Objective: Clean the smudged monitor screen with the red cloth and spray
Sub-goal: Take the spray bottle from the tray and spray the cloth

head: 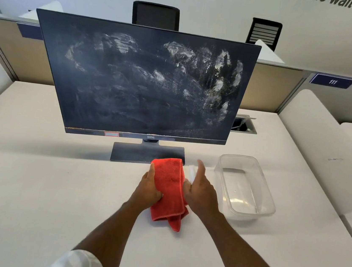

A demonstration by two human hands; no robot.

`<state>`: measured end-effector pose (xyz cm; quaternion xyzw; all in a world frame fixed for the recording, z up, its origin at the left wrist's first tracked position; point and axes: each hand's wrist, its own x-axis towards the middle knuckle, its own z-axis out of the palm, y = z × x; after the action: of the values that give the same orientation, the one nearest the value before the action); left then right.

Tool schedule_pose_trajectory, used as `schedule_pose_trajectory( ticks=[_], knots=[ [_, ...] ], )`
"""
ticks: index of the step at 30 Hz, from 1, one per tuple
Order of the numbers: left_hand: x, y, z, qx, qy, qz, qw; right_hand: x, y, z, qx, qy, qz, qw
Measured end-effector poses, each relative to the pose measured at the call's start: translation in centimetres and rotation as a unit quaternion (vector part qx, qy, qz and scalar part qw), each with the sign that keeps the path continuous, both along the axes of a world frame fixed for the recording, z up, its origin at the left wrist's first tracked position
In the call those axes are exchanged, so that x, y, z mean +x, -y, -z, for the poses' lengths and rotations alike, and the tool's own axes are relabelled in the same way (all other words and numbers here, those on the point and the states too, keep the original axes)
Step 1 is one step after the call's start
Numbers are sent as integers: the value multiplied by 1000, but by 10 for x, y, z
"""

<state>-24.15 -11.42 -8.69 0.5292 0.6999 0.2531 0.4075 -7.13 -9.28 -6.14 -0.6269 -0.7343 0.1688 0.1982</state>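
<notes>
The cloth (170,188) is gripped bunched in the left hand (149,191), probably to be wetted. A pale blur, likely the spray (191,175), is seen against the right hand (200,189), 1 finger raised; its grip cannot be told. The smudged monitor (146,81) is stood just behind.

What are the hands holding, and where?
Left hand grips the red cloth along its left edge. Right hand is against a blurred white thing; hold unclear.

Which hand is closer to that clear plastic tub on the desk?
Right. The right hand is just left of the clear plastic tub, not touching it; the left hand grips the red cloth, farther left.
</notes>
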Motion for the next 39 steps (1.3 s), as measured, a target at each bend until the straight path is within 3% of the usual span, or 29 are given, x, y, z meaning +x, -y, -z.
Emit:
schedule_pose_trajectory(
  ticks=[5, 9, 15, 32, 36, 39],
  knots=[
    [2, 1, -1, -10, -3, -1, 1000, 4, -14, 0, -66, -133, 8, 989],
    [2, -1, -1, -23, -8, -7, 1000, 7, -20, 2, 11, -165, 48, 985],
    [1, -4, 2, -23, -8, -12, 1000, 11, -26, 4, 63, -147, 126, 979],
    [0, -12, 8, -44, -52, 7, 998, 6, -26, 3, 19, -79, 154, 985],
    [-1, -13, 10, -49, -59, 9, 997, -3, -24, -9, 113, -44, 162, 979],
    [-3, -14, 12, -46, -66, 13, 997, -17, -20, -15, 217, -44, 70, 973]
  ],
)
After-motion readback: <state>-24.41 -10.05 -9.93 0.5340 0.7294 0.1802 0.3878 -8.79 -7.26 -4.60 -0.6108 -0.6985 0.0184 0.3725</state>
